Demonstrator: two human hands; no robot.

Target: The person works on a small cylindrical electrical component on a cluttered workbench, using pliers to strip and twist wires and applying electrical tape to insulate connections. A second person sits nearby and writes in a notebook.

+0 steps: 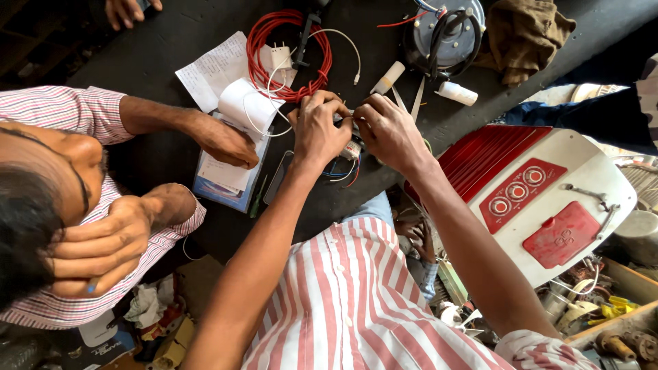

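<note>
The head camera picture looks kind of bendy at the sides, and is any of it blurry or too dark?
In the head view, the edges bow outward like a fisheye; the left hand and right hand are sharp and evenly lit on the black table; the top left corner is deep in shadow; the white and red fan housing looks bright, without harsh glare.

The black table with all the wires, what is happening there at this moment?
A person in a striped shirt has the left hand and the right hand closed together around a small electrical part with wires on the black table. A coil of red wire lies just behind the hands. On the left, a second person rests a hand on some papers and looks on.
</note>
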